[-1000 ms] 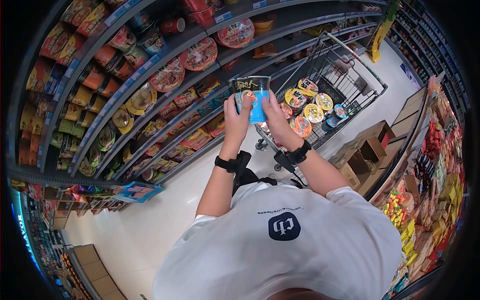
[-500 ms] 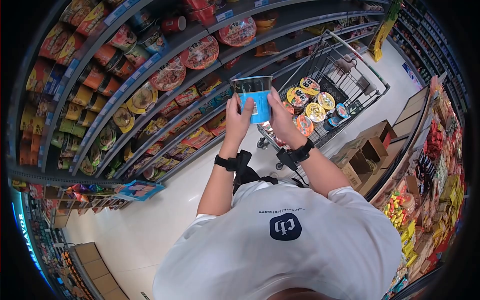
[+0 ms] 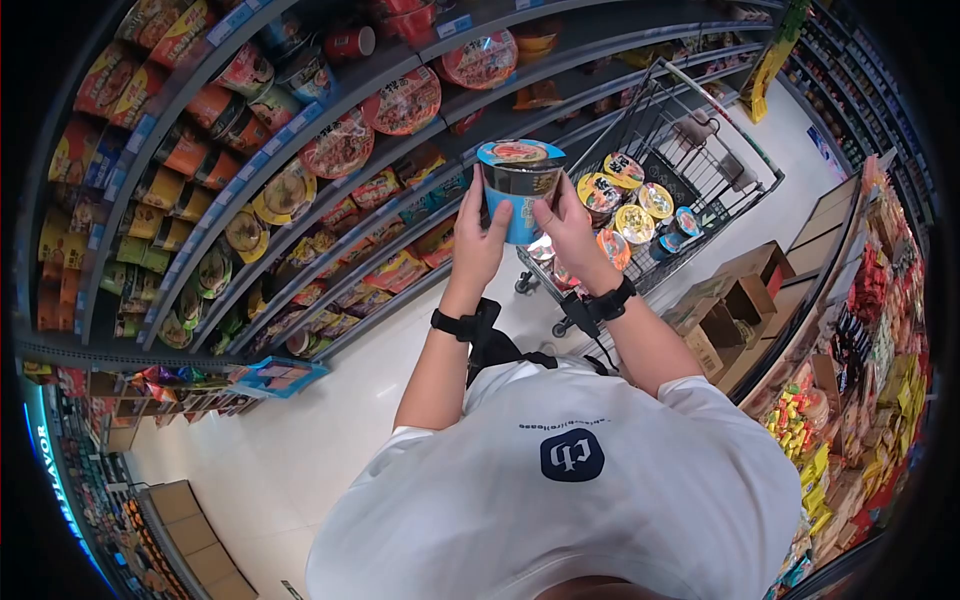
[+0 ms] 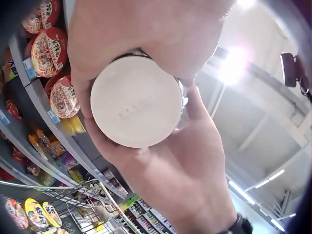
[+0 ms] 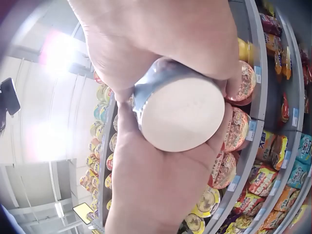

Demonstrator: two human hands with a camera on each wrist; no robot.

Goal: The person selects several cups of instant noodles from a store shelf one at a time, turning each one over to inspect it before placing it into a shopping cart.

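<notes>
1. noodle cup (image 3: pixel 520 190), blue and black with a printed lid, is held up in front of the person, between the shelves on the left and the cart on the right.
2. left hand (image 3: pixel 480 245) wraps its fingers round the left side of the cup, thumb up along the wall.
3. right hand (image 3: pixel 570 230) clasps the right side of the cup, so both hands grasp it together.
4. from the left wrist view the pale round bottom of the cup (image 4: pixel 136 101) faces the camera, with the left hand (image 4: pixel 146 34) above it and the right hand (image 4: pixel 190 165) below.
5. from the right wrist view the same pale bottom (image 5: pixel 183 112) shows, with the right hand (image 5: pixel 161 39) curled over the top and the left hand (image 5: pixel 156 185) under it.
6. shopping cart (image 3: pixel 700 150) stands to the right and farther off, on the pale floor (image 3: pixel 300 440), with several round noodle bowls (image 3: pixel 640 215) lying in its basket.
7. shelves (image 3: pixel 300 170) on the left carry rows of bowl and packet noodles in red, orange and yellow.
8. cardboard boxes (image 3: pixel 735 300) sit near the right side, beside racks of snacks.
</notes>
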